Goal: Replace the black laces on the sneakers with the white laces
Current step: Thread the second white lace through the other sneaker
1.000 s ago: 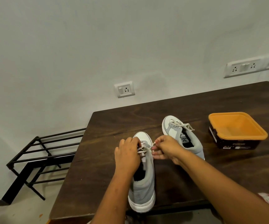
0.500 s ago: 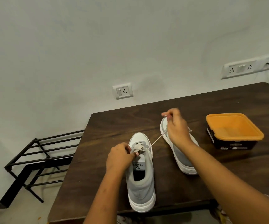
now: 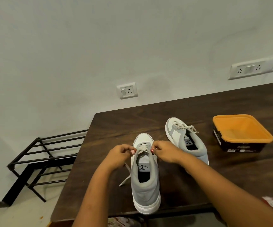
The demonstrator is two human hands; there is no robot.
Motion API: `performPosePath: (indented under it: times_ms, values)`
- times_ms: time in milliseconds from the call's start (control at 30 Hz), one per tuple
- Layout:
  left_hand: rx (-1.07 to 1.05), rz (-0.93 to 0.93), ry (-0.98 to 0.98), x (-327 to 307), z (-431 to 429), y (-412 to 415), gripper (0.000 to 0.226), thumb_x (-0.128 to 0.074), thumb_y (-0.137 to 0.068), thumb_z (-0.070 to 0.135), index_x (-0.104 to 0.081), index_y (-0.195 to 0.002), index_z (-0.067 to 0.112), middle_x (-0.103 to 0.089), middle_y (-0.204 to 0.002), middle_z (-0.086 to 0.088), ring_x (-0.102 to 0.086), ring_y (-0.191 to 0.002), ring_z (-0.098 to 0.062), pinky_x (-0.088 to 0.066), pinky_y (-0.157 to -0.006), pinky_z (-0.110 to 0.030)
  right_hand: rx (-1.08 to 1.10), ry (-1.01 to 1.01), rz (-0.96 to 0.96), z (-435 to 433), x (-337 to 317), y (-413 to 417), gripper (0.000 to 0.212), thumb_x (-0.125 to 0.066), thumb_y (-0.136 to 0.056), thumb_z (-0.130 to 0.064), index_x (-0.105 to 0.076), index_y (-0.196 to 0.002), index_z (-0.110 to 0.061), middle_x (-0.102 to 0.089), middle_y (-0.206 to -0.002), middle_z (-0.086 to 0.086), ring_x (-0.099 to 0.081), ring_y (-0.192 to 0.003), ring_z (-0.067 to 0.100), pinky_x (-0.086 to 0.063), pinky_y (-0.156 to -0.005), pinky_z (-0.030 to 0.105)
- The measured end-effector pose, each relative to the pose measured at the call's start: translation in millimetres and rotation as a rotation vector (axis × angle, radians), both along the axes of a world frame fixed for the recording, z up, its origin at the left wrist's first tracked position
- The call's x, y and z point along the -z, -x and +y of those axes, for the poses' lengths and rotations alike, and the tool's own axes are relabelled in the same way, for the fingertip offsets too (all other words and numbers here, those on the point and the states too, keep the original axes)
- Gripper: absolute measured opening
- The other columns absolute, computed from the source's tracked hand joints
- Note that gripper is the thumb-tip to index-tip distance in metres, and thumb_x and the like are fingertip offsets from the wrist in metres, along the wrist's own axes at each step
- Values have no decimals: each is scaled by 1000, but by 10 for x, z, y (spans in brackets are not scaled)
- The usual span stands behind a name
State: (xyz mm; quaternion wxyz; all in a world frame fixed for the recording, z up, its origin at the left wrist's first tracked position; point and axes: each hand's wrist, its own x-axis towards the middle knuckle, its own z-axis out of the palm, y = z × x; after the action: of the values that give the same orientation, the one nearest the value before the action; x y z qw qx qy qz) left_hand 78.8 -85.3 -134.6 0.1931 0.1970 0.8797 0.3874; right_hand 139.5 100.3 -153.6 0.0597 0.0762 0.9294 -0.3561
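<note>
Two grey and white sneakers stand on the dark wooden table [image 3: 181, 108]. The near sneaker [image 3: 144, 185] points away from me, with a white lace [image 3: 142, 149] crossing its upper eyelets. My left hand [image 3: 120, 153] pinches the lace at the shoe's left side, and a loose lace end [image 3: 126, 176] trails down onto the table. My right hand [image 3: 164, 152] pinches the lace at the right side. The far sneaker [image 3: 185, 136] lies behind my right hand, its white lace [image 3: 184, 126] tied in a bow. No black lace is visible.
An orange and black plastic tub [image 3: 240, 133] sits open at the right of the table. A black metal rack [image 3: 39, 159] stands on the floor to the left. The near sneaker's heel reaches the table's front edge. Wall sockets [image 3: 127, 90] are on the wall behind.
My right hand has come back from pulling the lace out toward the far sneaker and now grips it beside the near shoe's eyelets. My left hand stays at the left eyelets.
</note>
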Motion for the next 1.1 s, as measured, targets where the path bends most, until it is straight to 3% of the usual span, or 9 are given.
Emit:
performPosePath:
  times_ms: [100, 167, 267, 433, 567, 800, 900, 1000, 1100]
  values:
    - [34, 21, -10, -43, -29, 7, 22, -53, -93, 7, -71, -98, 19, -70, -97, -4, -60, -90, -19, -47, -68, -26, -13, 48, 16, 39, -30, -1, 15, -52, -96, -23, -63, -87, -16, -57, -77, -3, -52, -67, 12, -42, -58, 20]
    - [37, 43, -20, -58, -32, 5, 26, -51, -92, 4, -72, -95, 19, -70, -100, -15, -58, -91, -27, -46, -82, -33, -48, 12, 16, 62, -62, -4, 19, -52, -95, -19, -69, -99, -14, -65, -93, 2, -56, -83, 13, -45, -74, 25]
    - [31, 99, -6, -65, -56, 19, 28, -49, -92, 5, -71, -94, 22, -67, -83, -11, -51, -79, -18, -42, -77, -30, -116, -21, 7, 104, -128, -11, 30, -46, -95, -10, -73, -104, -21, -67, -108, 1, -59, -95, 16, -45, -86, 28]
    - [44, 122, 6, -80, -164, 53, 20, -51, -93, 7, -67, -92, 19, -50, -63, 8, -47, -68, -11, -44, -75, -28, -136, -73, 3, 231, -172, -35, 48, -38, -89, -2, -73, -98, -33, -67, -98, -3, -49, -60, 12, -44, -60, 26]
    - [73, 97, 54, -99, -279, 93, 19, -51, -94, 6, -64, -90, 18, -54, -79, -12, -50, -77, -15, -45, -80, -29, -124, -65, -14, 311, -166, -57, 48, -38, -89, 1, -73, -104, -26, -66, -107, -4, -55, -73, 0, -42, -66, 16]
    - [5, 52, 82, -68, -436, 147, 19, -50, -93, 4, -64, -89, 15, -65, -97, -9, -59, -99, -26, -47, -95, -40, -84, -18, -9, 359, -175, -81, 42, -41, -92, 2, -74, -100, -23, -51, -65, -22, -47, -46, -19, -32, -43, 2]
    - [-49, 100, 67, -61, -427, 142, 16, -56, -91, 8, -65, -86, 20, -64, -82, -5, -59, -83, -20, -50, -79, -29, -86, -13, 2, 361, -194, -100, 31, -48, -95, -8, -73, -98, -27, -59, -75, -19, -54, -62, -9, -34, -52, 3]
    - [-113, 257, -29, -129, -386, 108, 12, -66, -86, 14, -66, -83, 25, -61, -73, 8, -55, -69, -7, -42, -61, -13, -86, -74, -14, 407, -275, -126, 19, -56, -94, -16, -71, -104, -22, -66, -97, -6, -58, -88, 6, -43, -77, 16]
    - [-65, 387, -97, -199, -214, 42, 11, -71, -81, 16, -68, -85, 26, -62, -85, 9, -56, -80, -8, -44, -71, -16, -82, -309, -7, 390, -420, -144, 19, -56, -93, -14, -72, -101, -20, -68, -99, -2, -61, -93, 14, -49, -86, 30]
